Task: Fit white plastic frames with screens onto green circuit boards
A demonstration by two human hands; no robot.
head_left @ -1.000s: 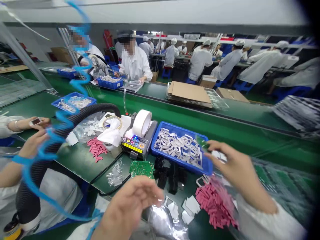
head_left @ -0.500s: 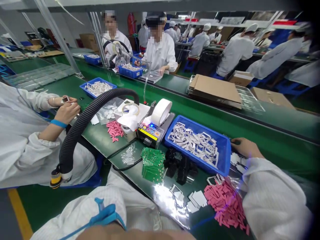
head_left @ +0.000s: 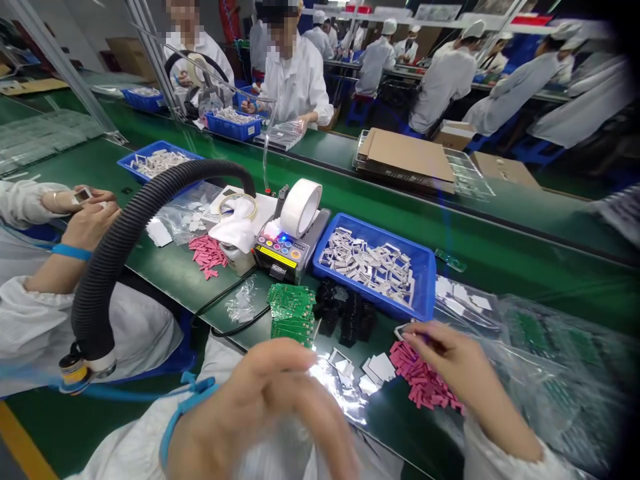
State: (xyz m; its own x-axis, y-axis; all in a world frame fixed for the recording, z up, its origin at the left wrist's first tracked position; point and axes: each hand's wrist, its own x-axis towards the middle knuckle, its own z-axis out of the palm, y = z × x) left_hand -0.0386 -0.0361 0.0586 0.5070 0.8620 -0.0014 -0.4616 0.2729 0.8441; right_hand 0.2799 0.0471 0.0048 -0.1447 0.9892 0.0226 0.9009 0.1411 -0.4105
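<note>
My left hand (head_left: 265, 413) is raised in the near foreground, smeared by motion, with its thumb and fingers apart and nothing visible between them. A blue wrist strap circles that wrist. My right hand (head_left: 450, 357) reaches over a pile of pink strips (head_left: 425, 383). Its thumb and forefinger close at the edge of a white plastic frame (head_left: 401, 331) beside the pile; the hand partly hides the frame. Left of the pile lie white square pads (head_left: 379, 368) and another white frame (head_left: 337, 357). Green circuit boards (head_left: 291, 310) and black parts (head_left: 345, 310) sit further left.
A blue bin (head_left: 427, 283) of white frames stands behind the black parts. Beside it is a tape dispenser (head_left: 280, 257) with a white roll. A black hose (head_left: 107, 260) arches across the left. Bagged boards (head_left: 550, 347) lie right. A co-worker's hands (head_left: 90, 220) hold a small part.
My right hand has come from beside the blue bin toward me, to the frame by the pink strips. My left hand has risen into view. The whole view has shifted.
</note>
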